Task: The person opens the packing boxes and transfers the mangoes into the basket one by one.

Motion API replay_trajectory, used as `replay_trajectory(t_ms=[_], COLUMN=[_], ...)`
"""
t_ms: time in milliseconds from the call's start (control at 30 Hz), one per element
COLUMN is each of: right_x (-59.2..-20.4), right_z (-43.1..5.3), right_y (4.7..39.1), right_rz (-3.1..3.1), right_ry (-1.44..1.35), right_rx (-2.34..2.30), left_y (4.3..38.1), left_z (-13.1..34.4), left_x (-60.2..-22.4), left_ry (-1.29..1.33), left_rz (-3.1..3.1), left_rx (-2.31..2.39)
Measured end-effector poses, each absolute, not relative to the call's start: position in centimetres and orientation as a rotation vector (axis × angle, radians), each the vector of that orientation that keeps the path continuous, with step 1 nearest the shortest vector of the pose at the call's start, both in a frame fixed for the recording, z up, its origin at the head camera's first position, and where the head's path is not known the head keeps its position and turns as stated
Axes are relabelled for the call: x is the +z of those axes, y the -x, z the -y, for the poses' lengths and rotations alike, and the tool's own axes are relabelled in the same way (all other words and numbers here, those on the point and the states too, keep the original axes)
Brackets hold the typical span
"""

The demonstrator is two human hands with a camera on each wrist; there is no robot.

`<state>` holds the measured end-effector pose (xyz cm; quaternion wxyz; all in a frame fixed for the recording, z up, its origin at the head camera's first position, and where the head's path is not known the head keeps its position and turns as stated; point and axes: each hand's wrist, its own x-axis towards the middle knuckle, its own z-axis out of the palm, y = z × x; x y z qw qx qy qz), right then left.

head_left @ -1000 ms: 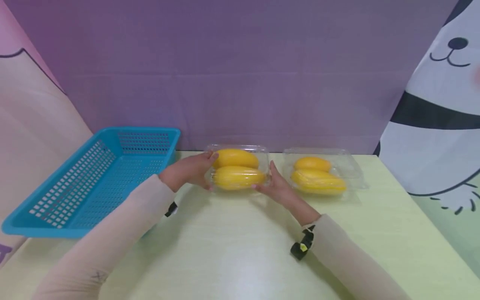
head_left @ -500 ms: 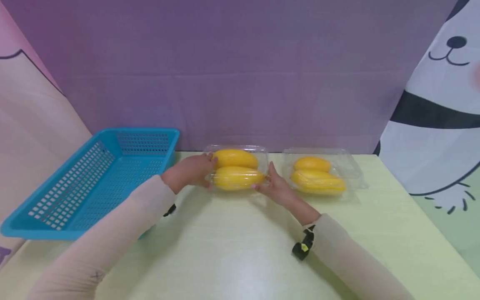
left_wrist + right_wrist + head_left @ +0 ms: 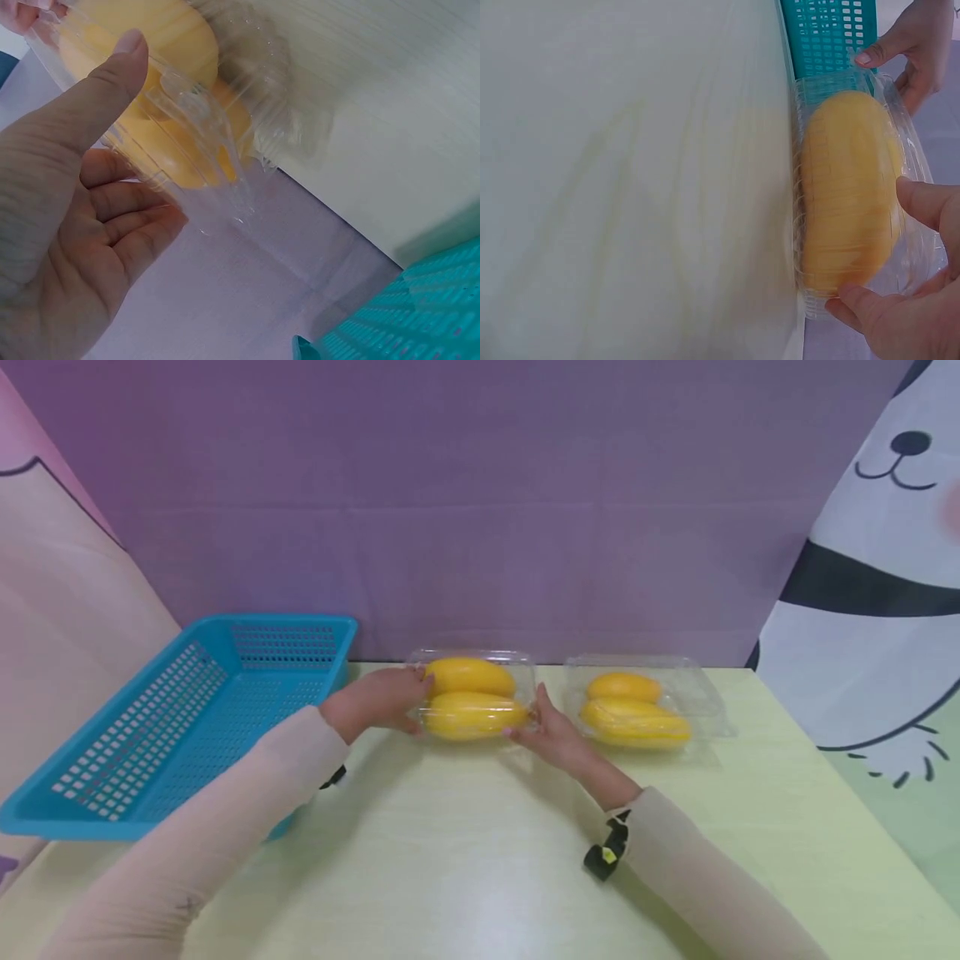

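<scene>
A clear plastic clamshell box [image 3: 525, 670] with two yellow mangoes [image 3: 471, 677] in it stands near the table's back edge. My left hand [image 3: 384, 697] grips the box's left side. In the left wrist view, the thumb lies across the clear plastic while the fingers reach behind it. At the opposite side my right hand [image 3: 553, 732] holds the box by its right end. The right wrist view shows that hand's fingertips [image 3: 855, 296] right at the plastic, over the end of the nearer mango [image 3: 847, 195].
To the right is a second clear clamshell box [image 3: 701, 693], with two more yellow mangoes [image 3: 636, 723]. A blue perforated basket [image 3: 112, 827] stands on the left, partly behind my left sleeve. A purple cloth [image 3: 480, 527] hangs behind the table [image 3: 465, 860].
Both hands keep their hold on the left box. The box appears almost unmoved, apart from a very slight leftward shift in view.
</scene>
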<state>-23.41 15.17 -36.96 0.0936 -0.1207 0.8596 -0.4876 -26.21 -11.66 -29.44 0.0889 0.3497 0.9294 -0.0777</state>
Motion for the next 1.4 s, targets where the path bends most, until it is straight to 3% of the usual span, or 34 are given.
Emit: replay_trajectory(t_ms=[1400], right_x=[-36.2], right_z=[-15.0], right_y=[22.9], right_rz=[-2.519], right_ry=[0.315], right_rx=[-1.443], left_y=[25.0], left_z=[9.9], left_x=[-30.1], left_ry=[-1.048], left_rz=[-2.801], left_rx=[-0.322])
